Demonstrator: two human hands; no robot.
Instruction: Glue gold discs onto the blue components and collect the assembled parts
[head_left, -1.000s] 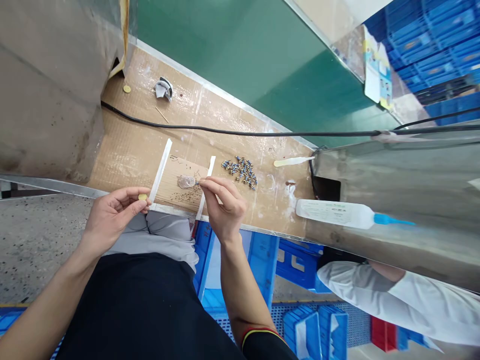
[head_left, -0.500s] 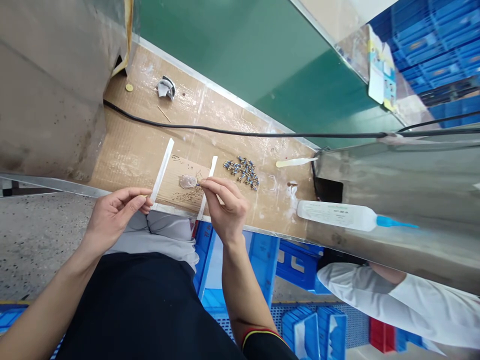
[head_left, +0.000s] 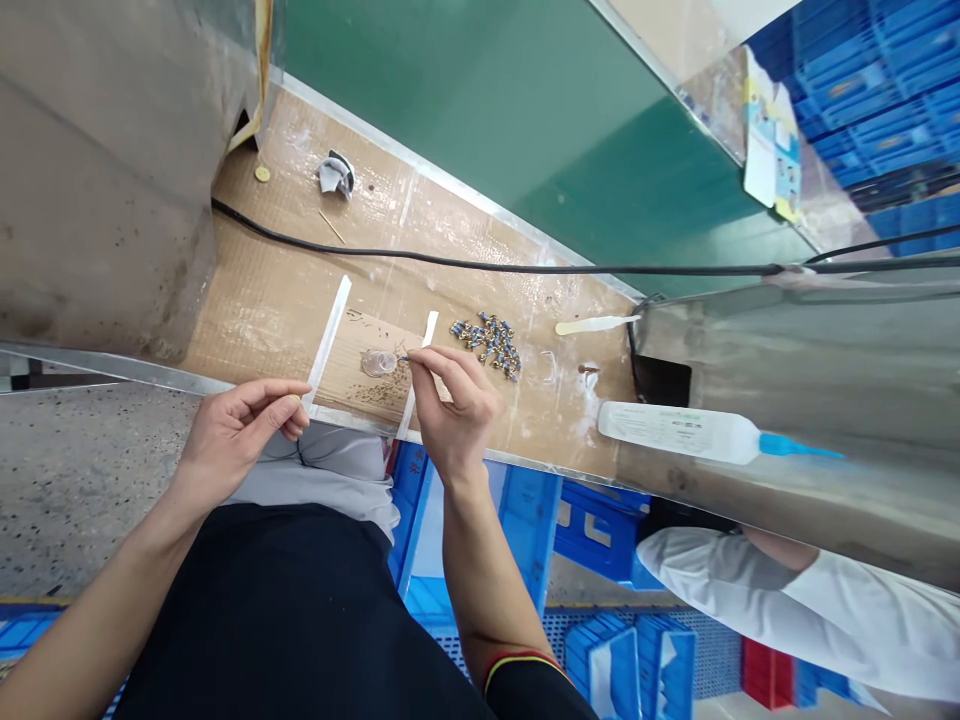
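Note:
My right hand [head_left: 457, 410] pinches a small blue-and-brass part [head_left: 403, 359] between thumb and forefinger. The part's tip is just right of a clear, gel-like puddle [head_left: 379, 363] on a cardboard piece [head_left: 360, 330] strewn with tiny brownish bits. To the upper right of that hand lies a pile of similar blue-and-brass parts [head_left: 491, 342]. Beside the left white tape strip [head_left: 330, 335], at the bench's front edge, my left hand [head_left: 240, 430] is closed in a pinch; what its fingertips hold, if anything, is too small to make out.
A black cable [head_left: 450, 264] crosses the bench. At right lie a white bottle with a blue nozzle [head_left: 682, 432] and a pale flat stick [head_left: 596, 325]. Crumpled grey material [head_left: 335, 176] sits at the back left. Blue crates [head_left: 600, 535] and another person's white sleeve [head_left: 705, 560] are below right.
My right hand has drawn the small part slightly up and right, away from the clear puddle. My left hand keeps its pinch, and the whole view has shifted a little.

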